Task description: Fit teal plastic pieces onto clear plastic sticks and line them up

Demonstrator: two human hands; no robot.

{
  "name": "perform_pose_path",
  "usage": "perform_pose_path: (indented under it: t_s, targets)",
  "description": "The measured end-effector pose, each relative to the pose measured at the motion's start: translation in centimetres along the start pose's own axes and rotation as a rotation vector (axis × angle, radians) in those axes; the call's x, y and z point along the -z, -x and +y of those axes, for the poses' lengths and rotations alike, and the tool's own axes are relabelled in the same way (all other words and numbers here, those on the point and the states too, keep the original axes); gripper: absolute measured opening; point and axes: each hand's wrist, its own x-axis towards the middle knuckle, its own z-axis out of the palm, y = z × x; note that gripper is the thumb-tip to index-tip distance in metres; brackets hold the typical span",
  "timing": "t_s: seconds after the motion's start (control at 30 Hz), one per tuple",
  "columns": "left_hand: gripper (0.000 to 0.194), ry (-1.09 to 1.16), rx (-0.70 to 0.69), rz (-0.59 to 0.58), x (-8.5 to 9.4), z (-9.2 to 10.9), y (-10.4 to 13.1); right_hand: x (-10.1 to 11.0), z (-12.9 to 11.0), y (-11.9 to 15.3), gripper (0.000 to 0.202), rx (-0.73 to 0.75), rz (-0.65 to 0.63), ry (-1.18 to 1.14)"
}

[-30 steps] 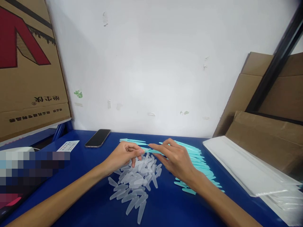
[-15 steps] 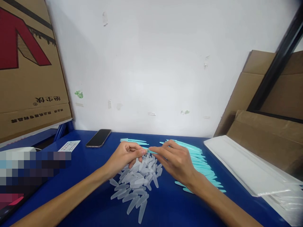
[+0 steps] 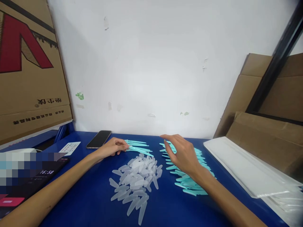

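Note:
My left hand pinches the left end of a turquoise stick, which lies beside a few similar sticks near the back of the blue table. Over the larger spread of turquoise sticks at the right hovers my right hand, its thumb and fingers apart and nothing between them. Part of that spread is hidden under the hand. A pile of frosted, translucent tapered pieces lies between my two forearms.
A dark phone and a white card lie on the blue table at the left. White sheets in clear plastic are at the right, beside cardboard. A large printed carton stands back left.
My hands have parted from their meeting point above the translucent pile. The left moved left with a turquoise stick; the right moved slightly right and opened.

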Motion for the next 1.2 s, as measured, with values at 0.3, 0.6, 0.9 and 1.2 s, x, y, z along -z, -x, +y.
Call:
perform_pose_path:
  t_s: [0.3,0.6,0.9,1.2]
  targets:
    - [0.051,-0.1,0.057,0.035,0.7,-1.0,-0.7,0.3,-0.5,-0.1,0.021,0.059,0.041,-0.055]
    - [0.037,-0.458,-0.151,0.175,0.4,-0.9,-0.6,0.2,-0.3,0.0,0.02,0.023,-0.001,-0.019]
    - [0.032,-0.613,-0.234,0.229,-1.3,-1.2,-0.4,0.0,0.2,0.0,0.021,-0.032,-0.062,0.034]
    - [0.041,-0.684,-0.281,0.244,-1.4,-3.1,-2.1,0.0,0.3,0.0,0.019,-0.031,-0.124,0.09]
